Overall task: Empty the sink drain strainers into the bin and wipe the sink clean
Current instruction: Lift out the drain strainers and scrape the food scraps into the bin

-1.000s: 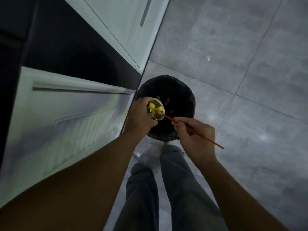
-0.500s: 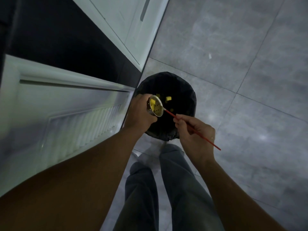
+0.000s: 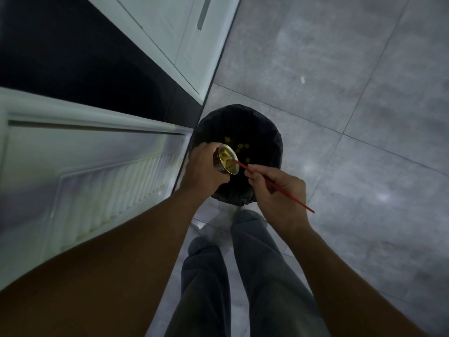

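Observation:
My left hand (image 3: 202, 170) grips a metal sink strainer (image 3: 225, 159), tipped on its side with its mouth facing right, over a round bin lined with a black bag (image 3: 272, 132). A little yellow food clings inside the strainer. My right hand (image 3: 277, 190) holds a thin red stick (image 3: 279, 188) like a pen, its tip poked into the strainer's mouth. Several yellow scraps (image 3: 240, 147) lie at the bottom of the bin.
A white cabinet door (image 3: 85, 171) stands open on my left, with the dark cabinet interior (image 3: 80, 69) behind it. White cabinet fronts (image 3: 175, 32) run along the top. Grey floor tiles (image 3: 352, 105) spread to the right. My legs (image 3: 243, 276) stand just before the bin.
The large yellow pieces that sat in the strainer a second ago have dropped into the bin. The stick tip has kept working inside the strainer; both hands stay over the bin.

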Demonstrator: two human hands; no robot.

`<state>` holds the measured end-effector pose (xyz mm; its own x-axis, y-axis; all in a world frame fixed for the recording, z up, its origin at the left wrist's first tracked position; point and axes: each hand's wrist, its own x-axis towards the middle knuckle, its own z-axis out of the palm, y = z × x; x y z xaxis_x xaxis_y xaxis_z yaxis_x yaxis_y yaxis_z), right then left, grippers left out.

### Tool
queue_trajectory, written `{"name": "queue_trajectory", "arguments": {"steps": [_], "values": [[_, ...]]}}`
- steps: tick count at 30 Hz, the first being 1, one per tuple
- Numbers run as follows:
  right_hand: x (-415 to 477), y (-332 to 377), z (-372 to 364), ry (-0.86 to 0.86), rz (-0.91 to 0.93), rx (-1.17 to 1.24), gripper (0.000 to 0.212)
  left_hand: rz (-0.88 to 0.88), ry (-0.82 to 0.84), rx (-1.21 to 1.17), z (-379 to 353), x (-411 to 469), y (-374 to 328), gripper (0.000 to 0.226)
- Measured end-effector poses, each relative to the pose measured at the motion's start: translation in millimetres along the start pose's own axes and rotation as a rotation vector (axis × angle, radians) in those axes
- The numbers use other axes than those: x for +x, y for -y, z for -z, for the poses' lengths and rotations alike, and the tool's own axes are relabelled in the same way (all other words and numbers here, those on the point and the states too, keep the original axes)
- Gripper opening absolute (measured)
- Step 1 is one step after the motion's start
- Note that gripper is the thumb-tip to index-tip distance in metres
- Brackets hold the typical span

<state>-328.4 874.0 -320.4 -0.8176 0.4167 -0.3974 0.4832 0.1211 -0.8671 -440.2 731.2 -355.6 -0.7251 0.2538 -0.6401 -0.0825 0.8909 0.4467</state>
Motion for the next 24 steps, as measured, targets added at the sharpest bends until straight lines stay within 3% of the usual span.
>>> {"name": "queue_trajectory", "arguments": {"steps": [10,19,24], "values": [[-1.4,1.0,-2.0,0.034,0.019,0.017,0.02,-0.011,-0.038,0.024,-1.6,4.0,0.5,0.076],[-7.4,2.4,9.0,-0.066,-0.027,0.053,0.02,-0.044,-0.058,0.047,1.6,7.3,2.6,0.073],[-9.7,9.3,2.6,0.028,0.018,0.128,0.02,-0.087,-0.068,0.048,1.4,7.2,1.7,0.076]]}}
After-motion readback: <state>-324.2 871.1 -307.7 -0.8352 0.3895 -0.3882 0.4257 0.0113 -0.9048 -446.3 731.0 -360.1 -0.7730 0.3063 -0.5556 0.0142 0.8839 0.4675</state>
